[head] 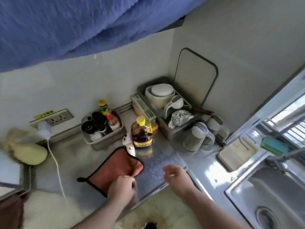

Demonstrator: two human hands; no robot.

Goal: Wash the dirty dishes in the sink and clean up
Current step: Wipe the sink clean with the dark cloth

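A reddish-brown cloth point(113, 166) with a dark border lies flat on the steel counter point(158, 156). My left hand point(123, 185) grips the cloth's near edge, fingers curled over it. My right hand point(175, 175) hovers just above the counter to the right of the cloth, fingers loosely curled and holding nothing. The steel sink point(272, 195) sits at the far right, with its drain point(266, 217) visible and no dishes seen inside. A dish rack point(166, 128) at the back corner holds white bowls point(160, 92), a ladle and a foil bundle.
An oil bottle point(141, 134) and a white tool stand behind the cloth. A tray of condiment bottles point(102, 126) sits at the back left. A clear kettle point(198, 138), a wooden board point(236, 154) and a green sponge point(274, 145) lie near the sink. A white cord point(57, 166) crosses the counter.
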